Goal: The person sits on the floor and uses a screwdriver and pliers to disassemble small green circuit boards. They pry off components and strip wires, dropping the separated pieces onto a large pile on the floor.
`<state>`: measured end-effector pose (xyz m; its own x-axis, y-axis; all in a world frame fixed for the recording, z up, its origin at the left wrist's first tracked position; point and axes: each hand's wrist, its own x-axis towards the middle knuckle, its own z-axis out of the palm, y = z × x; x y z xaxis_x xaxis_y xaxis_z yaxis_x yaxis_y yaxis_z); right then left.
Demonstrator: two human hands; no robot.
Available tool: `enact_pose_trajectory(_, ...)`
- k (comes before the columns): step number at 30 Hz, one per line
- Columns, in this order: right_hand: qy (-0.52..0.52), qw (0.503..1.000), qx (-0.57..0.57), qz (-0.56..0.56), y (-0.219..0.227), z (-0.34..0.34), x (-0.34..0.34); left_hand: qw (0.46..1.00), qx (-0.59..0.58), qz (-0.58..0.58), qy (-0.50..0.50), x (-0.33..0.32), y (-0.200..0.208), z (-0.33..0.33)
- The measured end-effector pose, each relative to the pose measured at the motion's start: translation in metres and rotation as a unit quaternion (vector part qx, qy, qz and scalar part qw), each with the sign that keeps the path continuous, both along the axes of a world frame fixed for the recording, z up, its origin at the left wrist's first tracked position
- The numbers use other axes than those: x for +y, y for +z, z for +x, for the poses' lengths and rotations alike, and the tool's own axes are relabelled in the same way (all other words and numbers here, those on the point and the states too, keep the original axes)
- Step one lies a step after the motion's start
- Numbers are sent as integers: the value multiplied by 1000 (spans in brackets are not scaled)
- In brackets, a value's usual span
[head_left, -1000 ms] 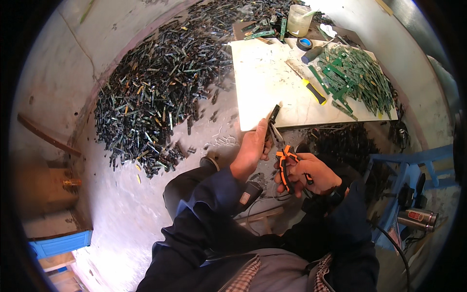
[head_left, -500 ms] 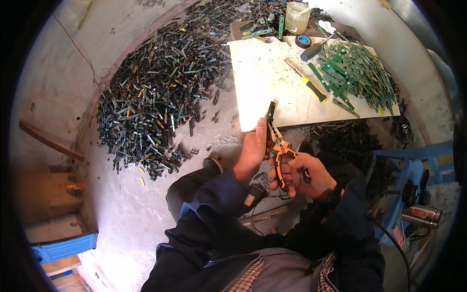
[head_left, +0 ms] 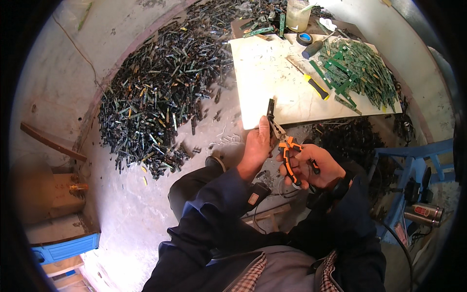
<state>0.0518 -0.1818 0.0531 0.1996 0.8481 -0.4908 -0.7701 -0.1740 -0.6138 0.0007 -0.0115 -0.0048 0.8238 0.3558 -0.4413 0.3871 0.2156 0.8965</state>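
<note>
The left hand is closed around a strip, narrow, black and straight-sided, its thumb laid straight along it and the fingers curled beneath. The strip points up and away from the hand, over the near edge of a pale, smooth board. The right hand is curled loosely about pliers, the fingers wrapped on one grip and the palm half spread. The pliers' grips are orange and black and stand well apart; the bare metal nose reaches up to the strip beside the left thumb, though I can't tell whether it bites.

On the board, flat green slats lie in a bristling, crisscross heap, speckled and thin. Near them sit a screwdriver with a ribbed yellow-and-black handle, a round tape roll with a blue core, and, behind, a cloudy plastic cup.

Left of the board, a great drift of dark slivers, jagged and glinting, covers the grey, scuffed floor. Some thin pale curls lie near the left wrist. A brushed steel flask lies on its side at the far right.
</note>
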Motion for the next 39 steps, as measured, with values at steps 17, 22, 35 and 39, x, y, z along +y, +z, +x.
enact_pose_trajectory(17, -26, 1000, -9, 1, 2, -6, 2, 999, -19, -29, -12, 3, -5, -3)
enact_pose_trajectory(22, -34, 999, -1, 9, 0, -10, 4, 1000, -12, 5, -4, 0, 6, 0)
enact_pose_trajectory(35, -54, 993, 85, 59, -16, -11, 1, 998, -26, -50, 7, 2, -7, 0)
enact_pose_trajectory(39, -54, 989, 111, 84, -12, -12, 3, 997, -36, -71, -3, 3, -10, -1)
